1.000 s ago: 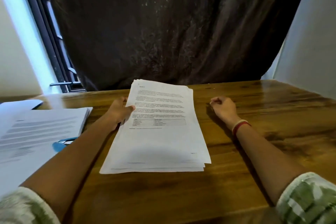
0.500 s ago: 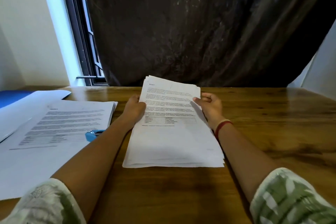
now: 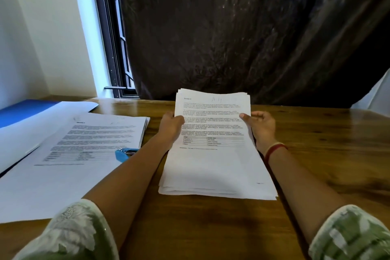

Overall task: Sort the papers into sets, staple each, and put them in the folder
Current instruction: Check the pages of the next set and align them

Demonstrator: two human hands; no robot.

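A thick stack of printed papers lies in front of me on the wooden table, its far end lifted. My left hand grips the stack's left edge, thumb on top. My right hand holds the right edge, thumb on the top sheet. A second stack of printed papers rests to the left on large white sheets. A blue stapler lies by that stack, partly hidden behind my left forearm. A blue folder sits at the far left, mostly covered by a white sheet.
The wooden table extends to the right of the stack. A dark curtain hangs behind the table's far edge. A window frame and a white wall stand at the back left.
My right hand moved from the bare table to the stack's right edge and took hold of it. Both hands have lifted the far end of the stack. The camera view has swung left.
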